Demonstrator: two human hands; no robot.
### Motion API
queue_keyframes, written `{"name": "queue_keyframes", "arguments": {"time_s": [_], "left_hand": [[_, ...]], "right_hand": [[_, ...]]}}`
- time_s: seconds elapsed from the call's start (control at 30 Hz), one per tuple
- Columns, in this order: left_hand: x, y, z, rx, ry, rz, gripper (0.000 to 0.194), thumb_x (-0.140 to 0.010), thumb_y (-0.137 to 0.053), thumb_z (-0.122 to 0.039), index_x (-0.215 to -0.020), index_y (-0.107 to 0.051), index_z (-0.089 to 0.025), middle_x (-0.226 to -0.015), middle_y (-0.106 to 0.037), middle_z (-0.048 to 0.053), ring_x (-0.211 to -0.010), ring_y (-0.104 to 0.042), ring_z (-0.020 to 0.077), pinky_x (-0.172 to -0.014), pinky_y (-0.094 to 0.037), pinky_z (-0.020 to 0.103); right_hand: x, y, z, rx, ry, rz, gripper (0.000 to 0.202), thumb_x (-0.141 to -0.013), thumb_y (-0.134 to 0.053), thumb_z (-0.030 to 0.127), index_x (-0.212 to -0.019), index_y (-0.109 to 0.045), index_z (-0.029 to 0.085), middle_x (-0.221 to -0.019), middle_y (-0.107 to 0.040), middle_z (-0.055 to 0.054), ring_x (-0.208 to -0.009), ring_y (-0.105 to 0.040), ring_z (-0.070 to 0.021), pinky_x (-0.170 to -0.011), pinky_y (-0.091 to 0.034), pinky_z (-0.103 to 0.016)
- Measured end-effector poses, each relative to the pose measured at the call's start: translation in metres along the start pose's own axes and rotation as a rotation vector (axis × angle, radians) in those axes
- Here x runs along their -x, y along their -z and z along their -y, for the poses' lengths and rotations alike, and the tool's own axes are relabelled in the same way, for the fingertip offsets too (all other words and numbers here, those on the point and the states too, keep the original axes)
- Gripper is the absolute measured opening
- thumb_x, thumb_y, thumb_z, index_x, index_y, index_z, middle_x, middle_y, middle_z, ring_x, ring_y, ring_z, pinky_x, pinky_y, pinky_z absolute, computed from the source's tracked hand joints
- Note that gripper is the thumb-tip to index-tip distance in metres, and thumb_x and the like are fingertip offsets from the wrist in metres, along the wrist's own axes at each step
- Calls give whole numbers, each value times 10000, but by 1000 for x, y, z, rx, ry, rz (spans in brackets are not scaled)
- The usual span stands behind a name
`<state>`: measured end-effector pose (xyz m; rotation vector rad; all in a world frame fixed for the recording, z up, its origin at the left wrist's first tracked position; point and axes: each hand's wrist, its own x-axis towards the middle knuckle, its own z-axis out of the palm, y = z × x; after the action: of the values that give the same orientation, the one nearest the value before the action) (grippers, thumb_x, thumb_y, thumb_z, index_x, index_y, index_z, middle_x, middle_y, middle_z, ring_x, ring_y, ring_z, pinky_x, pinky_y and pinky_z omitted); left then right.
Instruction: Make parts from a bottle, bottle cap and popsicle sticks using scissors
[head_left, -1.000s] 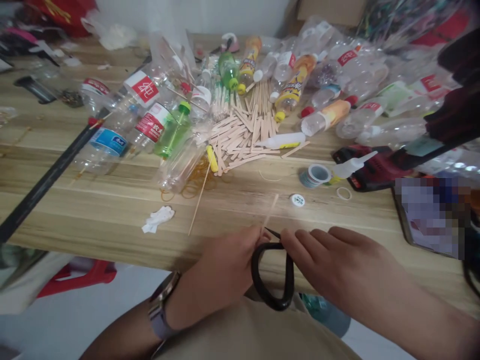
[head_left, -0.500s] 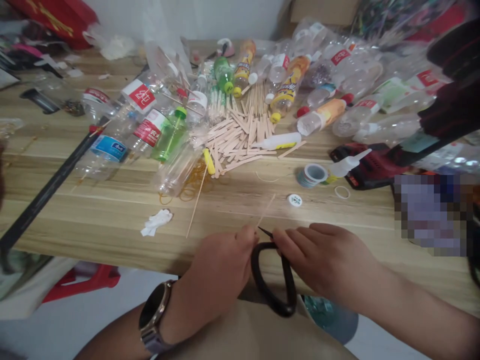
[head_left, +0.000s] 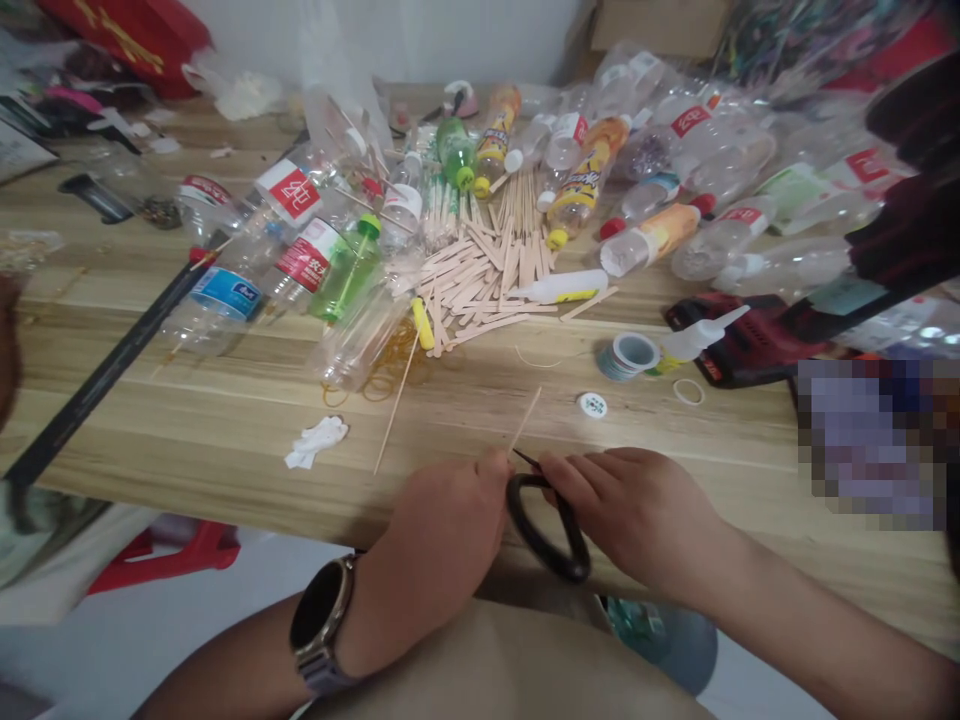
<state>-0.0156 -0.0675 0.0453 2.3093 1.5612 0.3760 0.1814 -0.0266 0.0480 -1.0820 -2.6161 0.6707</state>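
Note:
My left hand, with a watch on its wrist, is closed in a pinch at the table's front edge. A thin wooden stick sticks up and away from its fingertips. Beside it, my right hand is closed around scissors. Their black loop handle hangs below the fingers, and a dark pointed tip reaches left, close to the stick and my left fingertips. My fingers hide most of the blades. Whether the tip touches the stick, I cannot tell.
Plastic bottles and flat wooden sticks cover the table's far side. Nearer are a tape roll, a white cap, a glue bottle, a red-black power tool, a long skewer and crumpled white paper.
The scissors' handle has swung up slightly, and the stick in my left hand leans a little differently. Both hands stay close together. The whole view has shifted a little.

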Motion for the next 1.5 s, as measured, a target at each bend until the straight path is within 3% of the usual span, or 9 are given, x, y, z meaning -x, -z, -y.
{"name": "queue_keyframes", "arguments": {"time_s": [0.17,0.3,0.57,0.73,0.87,1.07,1.2,1.4,1.5], "left_hand": [[-5,7,-8,-218,54,276,243,-913,-390,-28,-965,-586,-162,-751,-704,81,-658,-691,251,-550,-501,327],[-8,18,-7,-95,57,359,243,-959,-370,-87,-1025,-587,-173,-821,-725,73,-720,-705,245,-625,-534,350],[-2,14,-7,-302,-2,295,237,-919,-389,-46,-995,-582,-160,-715,-674,43,-630,-667,210,-538,-462,280],[1,15,-3,-247,-60,276,220,-923,-420,-73,-1031,-584,-173,-767,-688,32,-638,-656,188,-562,-460,273],[-1,16,-4,-308,-44,294,218,-878,-446,-31,-989,-580,-164,-725,-663,28,-623,-647,187,-526,-432,257],[-2,19,-6,-217,-17,324,232,-923,-408,-59,-1031,-580,-172,-774,-694,38,-653,-671,197,-555,-463,279],[-1,20,-10,-276,7,345,243,-870,-418,-15,-971,-573,-173,-733,-671,43,-632,-659,211,-527,-444,277],[1,24,-8,-142,-28,300,240,-923,-396,-65,-1042,-562,-190,-825,-701,47,-675,-669,206,-596,-500,308],[2,23,-9,-257,-29,272,276,-860,-421,-21,-1044,-555,-179,-793,-686,51,-661,-668,218,-552,-487,299]], "right_hand": [[1,-5,4,-355,-168,160,538,-1093,-228,330,-706,-564,164,-593,-634,-2,-384,-541,-82,-393,-375,-193],[4,-7,-1,-181,-14,-37,430,-1040,-345,339,-797,-646,152,-641,-651,-62,-508,-606,-157,-463,-413,-255],[4,-7,3,-443,-149,84,516,-1073,-314,336,-659,-573,170,-554,-605,-1,-377,-532,-81,-378,-368,-182],[4,-4,1,-311,-94,-63,442,-995,-425,461,-744,-646,171,-633,-641,-66,-532,-604,-155,-463,-416,-240],[3,-1,2,-540,-213,123,530,-1057,-334,426,-662,-583,174,-559,-613,-18,-392,-543,-100,-386,-381,-201],[3,-1,4,-180,-1,-129,493,-1037,-374,464,-777,-662,158,-632,-652,-69,-496,-591,-150,-440,-378,-253],[4,1,7,-443,-142,87,528,-1076,-328,347,-646,-575,167,-529,-590,4,-375,-531,-84,-375,-362,-187],[4,5,7,-134,36,-197,416,-1021,-422,378,-815,-709,158,-648,-661,-74,-527,-603,-156,-454,-399,-241],[3,4,11,-515,-165,15,505,-1031,-409,420,-668,-644,158,-586,-622,-43,-444,-589,-123,-402,-403,-204]]}}
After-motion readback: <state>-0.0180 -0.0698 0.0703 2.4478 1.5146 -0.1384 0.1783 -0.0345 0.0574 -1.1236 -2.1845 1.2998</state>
